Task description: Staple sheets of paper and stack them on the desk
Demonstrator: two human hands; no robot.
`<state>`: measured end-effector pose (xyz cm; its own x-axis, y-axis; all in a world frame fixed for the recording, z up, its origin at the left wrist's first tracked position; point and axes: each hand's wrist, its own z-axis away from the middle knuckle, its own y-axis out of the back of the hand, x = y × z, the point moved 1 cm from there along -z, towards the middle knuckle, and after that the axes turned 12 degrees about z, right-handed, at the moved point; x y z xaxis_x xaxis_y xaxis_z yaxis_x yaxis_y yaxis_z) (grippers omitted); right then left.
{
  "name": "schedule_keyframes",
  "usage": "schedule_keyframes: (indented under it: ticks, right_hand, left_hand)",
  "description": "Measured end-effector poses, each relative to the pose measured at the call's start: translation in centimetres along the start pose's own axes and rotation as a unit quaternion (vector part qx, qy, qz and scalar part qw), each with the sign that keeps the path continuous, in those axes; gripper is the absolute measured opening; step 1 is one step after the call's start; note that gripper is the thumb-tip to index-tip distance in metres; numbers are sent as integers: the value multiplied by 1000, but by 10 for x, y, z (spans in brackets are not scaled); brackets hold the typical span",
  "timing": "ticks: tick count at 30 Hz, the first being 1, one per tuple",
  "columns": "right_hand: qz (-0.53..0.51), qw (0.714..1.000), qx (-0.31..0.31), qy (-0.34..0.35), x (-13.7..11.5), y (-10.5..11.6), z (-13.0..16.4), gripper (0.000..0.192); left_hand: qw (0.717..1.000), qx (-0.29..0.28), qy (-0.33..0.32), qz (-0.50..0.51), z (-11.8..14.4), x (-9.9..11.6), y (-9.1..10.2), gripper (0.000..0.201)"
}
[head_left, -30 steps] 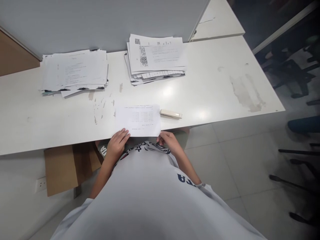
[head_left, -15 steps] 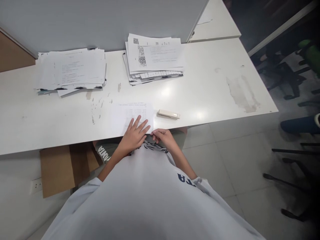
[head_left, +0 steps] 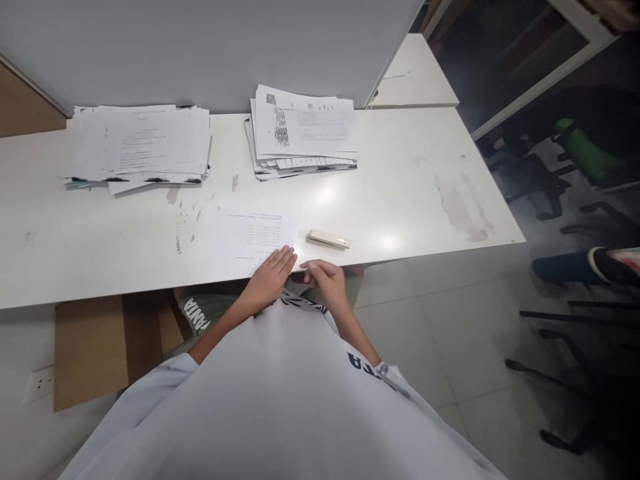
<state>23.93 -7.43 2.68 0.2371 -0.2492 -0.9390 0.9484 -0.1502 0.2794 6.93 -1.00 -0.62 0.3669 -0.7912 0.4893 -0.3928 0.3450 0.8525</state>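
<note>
Two bare hands sit at the near edge of the long white desk (head_left: 410,173). I see my left hand (head_left: 269,280) lying flat, fingers stretched out and together, pressing on the near right corner of a single white printed sheet of paper (head_left: 253,235) that lies flat on the desk near its front edge. My right hand (head_left: 324,279) is just beside it at the desk edge, fingers loosely curled; I cannot tell whether it pinches the sheet's corner. Just right of the sheet, apart from it, lies a small cream-coloured stapler (head_left: 328,239). Further back against the grey partition (head_left: 200,47) rest two untidy stacks of printed papers, one on the left (head_left: 140,143) and one near the middle (head_left: 303,130), well apart from each other.
</note>
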Motion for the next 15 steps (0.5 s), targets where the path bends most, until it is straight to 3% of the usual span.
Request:
schedule_keyframes:
  ticks: [2, 4, 7, 15]
  right_hand:
    - [102, 979, 160, 68, -4, 13, -1, 40]
    - [222, 932, 252, 135, -3, 24, -8, 36]
    - [306, 891, 265, 205, 9, 33, -26, 34]
    - [283, 886, 255, 265, 33, 35, -45, 39]
  left_hand:
    - [1000, 12, 3, 2, -6, 2, 0, 63]
    - [1000, 28, -4, 6, -13, 4, -1, 64]
    - [999, 42, -30, 13, -27, 6, -2, 66]
    - [997, 21, -72, -21, -45, 14, -5, 60]
